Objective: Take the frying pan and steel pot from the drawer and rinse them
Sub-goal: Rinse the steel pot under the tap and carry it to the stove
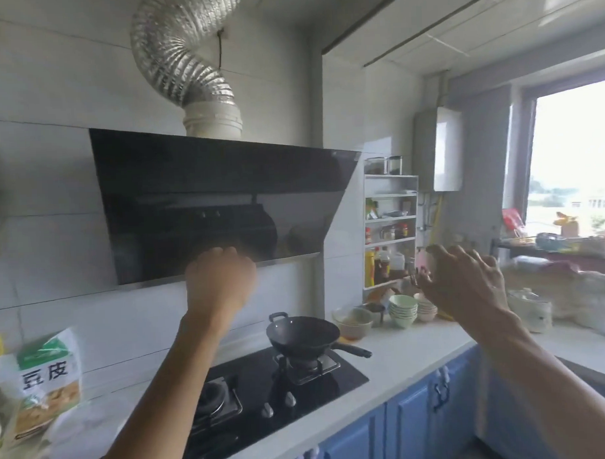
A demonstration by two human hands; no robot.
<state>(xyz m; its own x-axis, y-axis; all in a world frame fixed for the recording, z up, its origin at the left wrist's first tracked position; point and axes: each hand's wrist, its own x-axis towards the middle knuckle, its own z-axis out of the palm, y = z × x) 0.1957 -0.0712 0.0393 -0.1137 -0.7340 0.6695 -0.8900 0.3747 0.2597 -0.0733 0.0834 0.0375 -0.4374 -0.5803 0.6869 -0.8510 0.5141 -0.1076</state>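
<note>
On the stove (pixel 265 385), the black wok (pixel 303 335) sits empty on the right burner. Left hand (pixel 220 278) is raised, fingers curled, holding nothing; right hand (pixel 464 280) is spread wide, holding nothing.

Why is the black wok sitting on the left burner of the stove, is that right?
Not quite: the head view shows the black wok on the right burner of the stove. The left burner is bare.

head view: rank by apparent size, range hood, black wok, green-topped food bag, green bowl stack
1. range hood
2. black wok and food bag: look alike in extent, and the bag sits nearer the camera, so unranked
3. green bowl stack
</note>
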